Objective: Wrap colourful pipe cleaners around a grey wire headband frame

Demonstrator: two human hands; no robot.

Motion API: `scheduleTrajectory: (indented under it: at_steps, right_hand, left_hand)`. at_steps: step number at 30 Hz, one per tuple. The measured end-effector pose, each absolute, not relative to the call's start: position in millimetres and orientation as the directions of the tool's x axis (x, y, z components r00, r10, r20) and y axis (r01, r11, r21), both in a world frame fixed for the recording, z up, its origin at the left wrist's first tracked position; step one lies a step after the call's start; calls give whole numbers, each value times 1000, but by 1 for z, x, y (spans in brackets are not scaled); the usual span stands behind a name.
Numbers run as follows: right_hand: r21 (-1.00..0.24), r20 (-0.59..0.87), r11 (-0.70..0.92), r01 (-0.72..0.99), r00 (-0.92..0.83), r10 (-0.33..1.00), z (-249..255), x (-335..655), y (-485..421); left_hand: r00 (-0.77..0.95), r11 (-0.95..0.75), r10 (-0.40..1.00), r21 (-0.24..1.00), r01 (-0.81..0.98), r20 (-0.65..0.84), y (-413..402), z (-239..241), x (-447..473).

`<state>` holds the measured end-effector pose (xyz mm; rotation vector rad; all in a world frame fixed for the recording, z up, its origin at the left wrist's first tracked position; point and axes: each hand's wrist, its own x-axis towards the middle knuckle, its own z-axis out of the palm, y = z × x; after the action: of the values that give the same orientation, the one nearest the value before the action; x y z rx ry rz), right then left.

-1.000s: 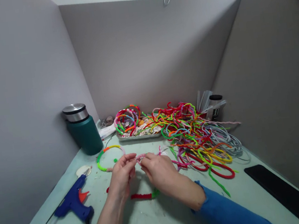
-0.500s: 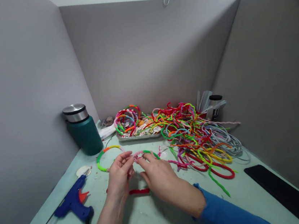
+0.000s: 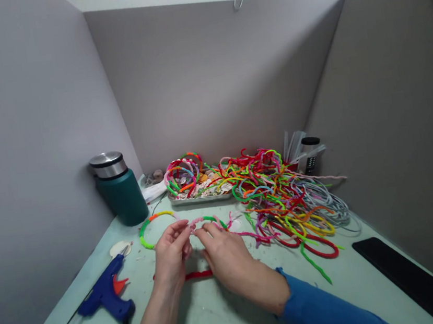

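Note:
My left hand (image 3: 172,256) and my right hand (image 3: 224,252) meet at the middle of the table, fingers pinched on a pipe-cleaner ring (image 3: 207,220) of pink, green and red fuzz. Its red part (image 3: 199,275) shows below, between my wrists. A finished green, orange and yellow ring (image 3: 151,224) lies just beyond my left hand. A big tangle of loose coloured pipe cleaners (image 3: 279,191) spreads to the right of my hands.
A blue glue gun (image 3: 105,293) lies at the left, by a shell (image 3: 119,247). A dark green flask (image 3: 120,189) stands at the back left. A metal tray (image 3: 199,197) holds rings and shells. A cup of glue sticks (image 3: 307,155) and a black slab (image 3: 402,273) are at the right.
The ring has turned in my fingers: its green part rose from below my right hand to the top. Both hands shifted slightly toward me and left.

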<state>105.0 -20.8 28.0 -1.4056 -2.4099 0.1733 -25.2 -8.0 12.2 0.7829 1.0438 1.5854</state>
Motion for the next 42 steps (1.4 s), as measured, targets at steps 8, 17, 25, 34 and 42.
scheduleTrajectory:
  at_steps: [8,17,25,34,42]
  right_hand:
    - [-507,318,518,689,-409,856,17,104,-6]
    - [-342,263,513,787,-444,857,34,113,-13]
    - [-416,391,580,701,-438,810,46,119,-12]
    - [-459,495,559,690,-324,806,48,130,-2]
    - [-606,468,517,604,-255,846,44,140,17]
  left_hand:
    - [-200,-54,979,912,-406,-31,-8,12,-25]
    - [-241,-79,970,956,-284,8,-6,8,-25]
    - [-219,-24,976,991,-133,-6,-5,7,-25]
    - [-183,-43,981,991,130,67,-4,2,-28]
    - [39,-228,974,951,211,225,-15,10,-20]
